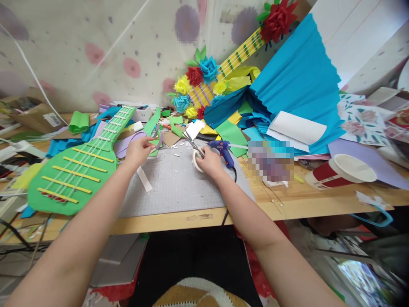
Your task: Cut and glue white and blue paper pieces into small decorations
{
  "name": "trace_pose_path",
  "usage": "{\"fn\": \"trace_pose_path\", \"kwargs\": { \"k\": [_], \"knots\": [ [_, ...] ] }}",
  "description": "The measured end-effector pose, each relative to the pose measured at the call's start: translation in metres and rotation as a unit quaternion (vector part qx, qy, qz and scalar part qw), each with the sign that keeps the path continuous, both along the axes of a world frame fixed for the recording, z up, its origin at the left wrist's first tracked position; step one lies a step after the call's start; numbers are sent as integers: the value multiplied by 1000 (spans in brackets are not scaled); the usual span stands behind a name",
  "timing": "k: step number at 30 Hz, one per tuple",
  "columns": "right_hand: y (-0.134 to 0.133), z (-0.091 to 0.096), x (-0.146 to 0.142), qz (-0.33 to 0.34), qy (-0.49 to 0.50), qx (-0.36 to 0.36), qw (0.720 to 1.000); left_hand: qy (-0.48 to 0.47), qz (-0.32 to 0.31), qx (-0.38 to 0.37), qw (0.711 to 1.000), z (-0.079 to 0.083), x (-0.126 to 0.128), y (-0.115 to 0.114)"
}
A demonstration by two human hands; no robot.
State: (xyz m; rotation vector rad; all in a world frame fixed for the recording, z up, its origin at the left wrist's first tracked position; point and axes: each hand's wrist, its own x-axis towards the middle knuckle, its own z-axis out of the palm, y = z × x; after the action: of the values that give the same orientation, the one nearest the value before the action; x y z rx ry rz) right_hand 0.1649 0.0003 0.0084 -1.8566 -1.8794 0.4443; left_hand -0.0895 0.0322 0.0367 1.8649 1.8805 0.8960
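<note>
My right hand (211, 162) is closed on a pair of scissors (193, 143), its blades pointing away and to the left. Just below its fingers, a white roll of tape (195, 161) is partly covered by the hand. My left hand (139, 151) has its fingers pinched together beside purple and green paper scraps; what lies between the fingertips is too small to tell. A white strip (145, 179) rests on the grey cutting mat (172, 192) below it. To the right of my right hand is a blue glue gun (220, 149) with a glue stick in its back.
At left lies a green paper lute (76, 170) with yellow strips. A yellow-necked paper instrument (241, 53) with paper flowers leans on the wall. Blue crepe paper (297, 85) spreads at right, behind a paper cup (340, 172). Green offcuts (231, 134) clutter the back.
</note>
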Motion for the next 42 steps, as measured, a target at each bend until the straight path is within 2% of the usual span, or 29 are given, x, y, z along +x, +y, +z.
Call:
{"fn": "trace_pose_path", "kwargs": {
  "k": [2, 9, 11, 14, 19, 25, 29, 33, 37, 42],
  "knots": [
    [0, 0, 0, -7, 0, -2, 1000, 36, 11, -21, 999, -1, 11, -3],
    [0, -1, -1, -3, 2, -13, 1000, 151, -133, 1, 980, -15, 63, 4],
    [1, -3, -1, -2, 0, -10, 1000, 167, -167, -10, 972, -19, 68, 8],
    [2, -4, -2, 2, -3, -7, 1000, 171, -179, -20, 969, -22, 71, 11],
    [1, -1, -2, 1, 11, -9, 1000, 156, -201, 18, 967, -18, 69, 8],
    [1, 3, -1, -29, 16, -26, 999, 116, -156, 35, 980, -4, 59, 15],
    [1, 4, -1, -31, 8, -36, 999, 131, -140, 36, 981, 0, 62, 23],
    [2, 4, -1, -34, -2, -41, 999, 169, -125, 25, 977, -6, 72, 28],
    [2, 4, 0, -36, -19, -46, 998, 150, -111, 2, 982, -16, 78, 35],
    [0, 5, -1, -32, -38, -50, 998, 131, -43, 16, 990, -22, 81, 44]
  ]
}}
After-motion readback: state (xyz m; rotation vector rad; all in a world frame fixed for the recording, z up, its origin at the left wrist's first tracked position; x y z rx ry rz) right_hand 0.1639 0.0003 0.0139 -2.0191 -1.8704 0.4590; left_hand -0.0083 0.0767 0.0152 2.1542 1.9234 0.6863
